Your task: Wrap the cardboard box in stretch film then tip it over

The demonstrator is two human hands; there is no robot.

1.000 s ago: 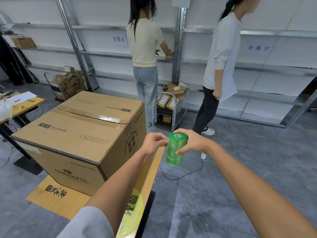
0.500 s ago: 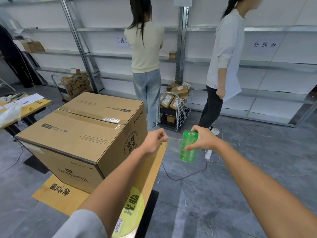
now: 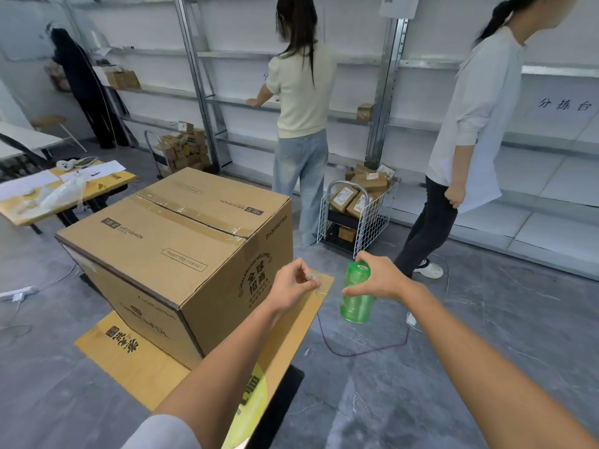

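green stretch film roll (image 3: 356,294) gripped upright in right hand (image 3: 379,277); left hand (image 3: 296,283) pinches its loose end toward the cardboard box (image 3: 181,251) at the tabletop (image 3: 129,354) edge, likely to anchor it.

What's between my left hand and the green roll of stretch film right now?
In the head view, a short clear strip of film runs from the left hand to the green roll in the right hand. Nothing else lies between; the floor shows through it.
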